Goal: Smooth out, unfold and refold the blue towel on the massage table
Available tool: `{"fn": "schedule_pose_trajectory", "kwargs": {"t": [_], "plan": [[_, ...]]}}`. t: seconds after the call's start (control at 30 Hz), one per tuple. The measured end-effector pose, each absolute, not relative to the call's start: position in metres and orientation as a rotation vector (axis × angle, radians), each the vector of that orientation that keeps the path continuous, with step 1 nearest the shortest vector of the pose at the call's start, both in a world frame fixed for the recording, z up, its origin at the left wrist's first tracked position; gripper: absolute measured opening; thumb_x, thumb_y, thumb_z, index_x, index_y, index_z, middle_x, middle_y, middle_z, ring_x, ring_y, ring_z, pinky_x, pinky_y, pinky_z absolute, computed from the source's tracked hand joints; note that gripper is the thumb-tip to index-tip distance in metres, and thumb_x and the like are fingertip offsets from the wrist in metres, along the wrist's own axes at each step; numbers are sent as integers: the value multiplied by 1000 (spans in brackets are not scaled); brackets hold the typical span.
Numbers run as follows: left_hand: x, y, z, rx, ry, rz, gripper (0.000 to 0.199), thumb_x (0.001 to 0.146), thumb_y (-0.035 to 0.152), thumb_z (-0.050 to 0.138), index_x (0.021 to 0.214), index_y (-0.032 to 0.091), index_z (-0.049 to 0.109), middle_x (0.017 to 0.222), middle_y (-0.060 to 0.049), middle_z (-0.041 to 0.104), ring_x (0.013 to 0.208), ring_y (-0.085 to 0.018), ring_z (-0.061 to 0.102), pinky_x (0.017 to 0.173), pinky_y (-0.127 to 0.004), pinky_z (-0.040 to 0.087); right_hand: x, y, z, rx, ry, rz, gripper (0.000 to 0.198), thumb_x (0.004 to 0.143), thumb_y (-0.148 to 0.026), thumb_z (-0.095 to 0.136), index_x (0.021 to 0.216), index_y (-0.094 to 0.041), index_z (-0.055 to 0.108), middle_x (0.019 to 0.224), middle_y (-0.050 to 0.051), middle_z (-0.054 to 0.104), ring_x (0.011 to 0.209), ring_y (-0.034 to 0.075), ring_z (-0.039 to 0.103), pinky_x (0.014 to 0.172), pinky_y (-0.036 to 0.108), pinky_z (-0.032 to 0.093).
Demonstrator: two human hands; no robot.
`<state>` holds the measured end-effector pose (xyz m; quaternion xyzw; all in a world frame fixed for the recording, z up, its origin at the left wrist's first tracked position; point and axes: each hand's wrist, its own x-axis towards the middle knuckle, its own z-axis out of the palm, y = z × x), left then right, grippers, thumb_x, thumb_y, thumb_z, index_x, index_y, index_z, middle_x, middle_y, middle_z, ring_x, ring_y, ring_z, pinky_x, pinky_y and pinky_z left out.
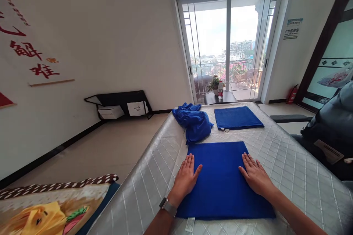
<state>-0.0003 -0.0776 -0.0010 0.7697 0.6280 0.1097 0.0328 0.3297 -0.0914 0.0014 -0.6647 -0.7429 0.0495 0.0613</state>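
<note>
A blue cloth (220,183) lies flat as a neat rectangle on the quilted silver-white mattress (149,176), its white label at the near left corner. My left hand (187,176) rests flat on the cloth's left edge, fingers stretched out and the thumb spread inward. Along the right edge my right hand (255,174) lies the same way, palm down. Neither hand grips anything. Beyond them sits a crumpled heap of blue cloth (197,123) on the left. To its right is a folded blue cloth (238,117) with small white labels.
Beyond the mattress, a small table (220,98) carries a plastic bottle (220,90) and a potted plant. Sliding glass doors (228,47) stand behind. A dark bag (333,128) is at the right, and a patterned blanket (55,205) at the lower left.
</note>
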Motion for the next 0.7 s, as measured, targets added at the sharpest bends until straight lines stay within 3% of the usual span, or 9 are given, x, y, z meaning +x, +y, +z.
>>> {"fn": "schedule_pose_trajectory", "kwargs": {"t": [0.33,0.7], "plan": [[-1,-77,1,2380,1943,281,85,98,65,13,152,1,23,160,-18,18,149,-26,17,121,-44,20,322,-33,28,-2034,-2274,145,70,99,-51,15,155,-10,21,162,6,20,150,21,13,120,43,14],[-2,-76,-3,2347,1941,309,82,97,65,15,154,7,23,161,-13,20,148,-25,20,121,-44,23,328,-5,1,-2035,-2175,104,70,99,-49,15,155,-9,20,162,7,18,150,20,12,121,40,9]]}}
